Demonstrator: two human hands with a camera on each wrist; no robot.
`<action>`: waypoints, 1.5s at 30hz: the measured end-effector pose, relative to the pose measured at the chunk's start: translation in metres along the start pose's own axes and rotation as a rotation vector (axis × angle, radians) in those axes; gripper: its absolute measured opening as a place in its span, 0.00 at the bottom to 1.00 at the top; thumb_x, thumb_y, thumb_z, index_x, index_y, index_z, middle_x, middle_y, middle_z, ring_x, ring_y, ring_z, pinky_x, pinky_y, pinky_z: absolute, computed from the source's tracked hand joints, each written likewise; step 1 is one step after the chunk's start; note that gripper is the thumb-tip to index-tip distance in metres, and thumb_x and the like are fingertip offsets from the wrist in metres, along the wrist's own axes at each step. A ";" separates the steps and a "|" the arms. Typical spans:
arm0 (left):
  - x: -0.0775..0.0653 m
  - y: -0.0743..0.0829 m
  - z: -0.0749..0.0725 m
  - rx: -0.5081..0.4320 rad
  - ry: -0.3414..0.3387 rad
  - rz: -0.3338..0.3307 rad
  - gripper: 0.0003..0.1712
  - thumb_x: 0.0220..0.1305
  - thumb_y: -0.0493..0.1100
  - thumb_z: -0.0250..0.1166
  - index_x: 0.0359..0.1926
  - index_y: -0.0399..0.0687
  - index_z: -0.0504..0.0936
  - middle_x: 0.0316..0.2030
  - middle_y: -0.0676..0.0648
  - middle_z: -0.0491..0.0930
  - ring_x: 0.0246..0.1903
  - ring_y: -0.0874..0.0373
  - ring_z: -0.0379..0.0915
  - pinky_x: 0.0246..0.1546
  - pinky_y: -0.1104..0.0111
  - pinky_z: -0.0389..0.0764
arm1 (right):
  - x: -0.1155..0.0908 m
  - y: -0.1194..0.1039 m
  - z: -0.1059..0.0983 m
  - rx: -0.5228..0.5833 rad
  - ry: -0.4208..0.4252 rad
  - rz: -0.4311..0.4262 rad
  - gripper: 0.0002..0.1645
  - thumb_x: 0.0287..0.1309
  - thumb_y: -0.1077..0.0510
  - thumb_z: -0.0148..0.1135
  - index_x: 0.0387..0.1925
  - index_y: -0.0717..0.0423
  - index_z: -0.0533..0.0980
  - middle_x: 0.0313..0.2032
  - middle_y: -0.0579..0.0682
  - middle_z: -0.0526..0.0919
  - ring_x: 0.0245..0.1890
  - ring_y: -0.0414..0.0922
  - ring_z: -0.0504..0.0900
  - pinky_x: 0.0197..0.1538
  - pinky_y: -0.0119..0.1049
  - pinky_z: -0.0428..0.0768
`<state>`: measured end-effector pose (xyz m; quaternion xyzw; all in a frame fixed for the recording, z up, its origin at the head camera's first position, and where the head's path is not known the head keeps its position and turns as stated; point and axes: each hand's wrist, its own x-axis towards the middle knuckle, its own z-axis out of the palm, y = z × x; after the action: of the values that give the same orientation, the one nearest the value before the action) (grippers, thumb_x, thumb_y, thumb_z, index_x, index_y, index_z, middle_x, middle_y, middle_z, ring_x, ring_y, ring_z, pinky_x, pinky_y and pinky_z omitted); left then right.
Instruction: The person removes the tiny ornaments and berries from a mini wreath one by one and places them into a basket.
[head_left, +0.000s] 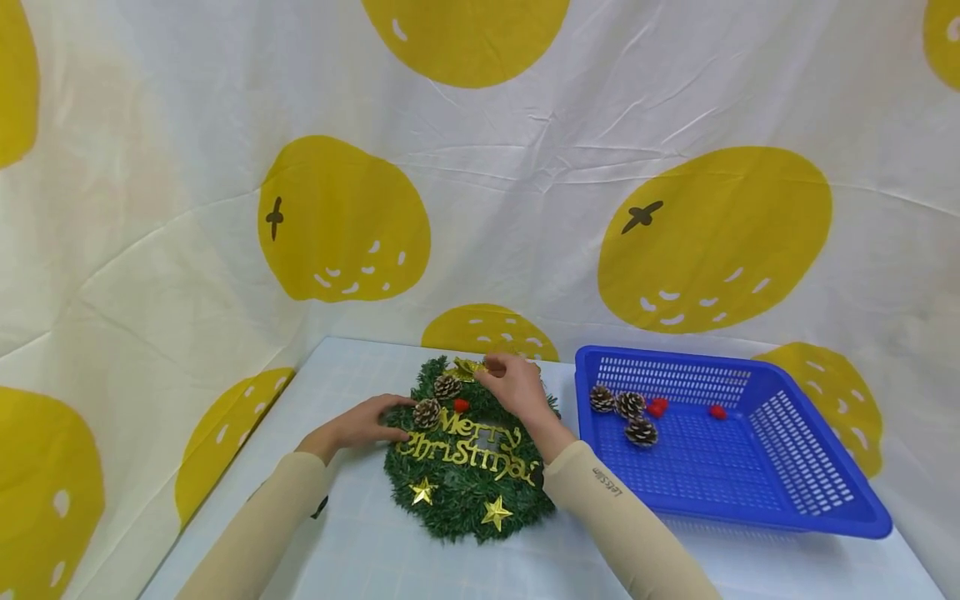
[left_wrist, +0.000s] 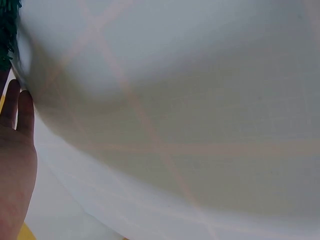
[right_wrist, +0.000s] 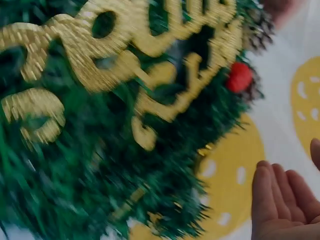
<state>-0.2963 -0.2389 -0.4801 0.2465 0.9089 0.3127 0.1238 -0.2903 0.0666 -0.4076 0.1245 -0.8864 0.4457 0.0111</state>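
A green tinsel wreath [head_left: 457, 492] lies on the table, with gold "Merry Christmas" lettering [head_left: 472, 450] across its middle. Two pine cones [head_left: 427, 413], a red berry [head_left: 461, 405] and a gold bow [head_left: 465, 369] decorate its upper left and top; gold stars [head_left: 496, 513] sit low on it. My left hand [head_left: 367, 422] rests at the wreath's left edge beside the lower pine cone, fingers extended. Over the top right, close by the bow, is my right hand [head_left: 517, 387]. In the right wrist view its fingers [right_wrist: 272, 195] are loosely bent, with no object visible between them.
A blue plastic basket [head_left: 780, 527] stands right of the wreath, holding several pine cones [head_left: 641, 432] and red berries [head_left: 717, 412]. Behind the table [head_left: 352, 542] hangs a white cloth [head_left: 510, 233] with large yellow fruit prints. A small black item [head_left: 320, 507] shows beside the left sleeve.
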 end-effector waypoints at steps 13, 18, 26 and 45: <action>0.002 -0.003 0.000 0.011 0.000 0.020 0.37 0.63 0.55 0.67 0.69 0.47 0.68 0.67 0.36 0.64 0.67 0.35 0.57 0.64 0.40 0.60 | -0.004 0.017 0.032 0.005 -0.098 0.010 0.26 0.64 0.50 0.64 0.60 0.57 0.76 0.54 0.53 0.81 0.53 0.50 0.80 0.51 0.47 0.80; 0.003 -0.001 -0.001 -0.010 0.000 0.001 0.37 0.63 0.54 0.68 0.69 0.48 0.68 0.68 0.37 0.64 0.68 0.36 0.56 0.65 0.41 0.59 | -0.005 0.018 0.041 -0.020 -0.084 -0.019 0.25 0.64 0.50 0.64 0.59 0.57 0.77 0.53 0.53 0.82 0.51 0.49 0.81 0.50 0.47 0.81; 0.003 0.001 0.000 -0.026 0.007 -0.012 0.37 0.62 0.53 0.69 0.69 0.48 0.69 0.67 0.38 0.65 0.68 0.37 0.56 0.65 0.41 0.59 | -0.004 0.020 0.055 -0.071 -0.064 -0.080 0.24 0.64 0.54 0.65 0.58 0.59 0.77 0.52 0.55 0.82 0.50 0.50 0.82 0.49 0.47 0.81; 0.002 -0.002 0.001 -0.030 0.001 -0.021 0.38 0.61 0.55 0.69 0.69 0.48 0.69 0.67 0.39 0.65 0.68 0.38 0.57 0.66 0.43 0.59 | -0.002 0.017 0.066 -0.212 -0.076 -0.083 0.22 0.62 0.56 0.66 0.56 0.59 0.79 0.43 0.56 0.86 0.25 0.39 0.78 0.26 0.32 0.75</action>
<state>-0.2979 -0.2388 -0.4823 0.2349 0.9067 0.3253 0.1302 -0.2860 0.0247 -0.4615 0.1759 -0.9224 0.3436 0.0091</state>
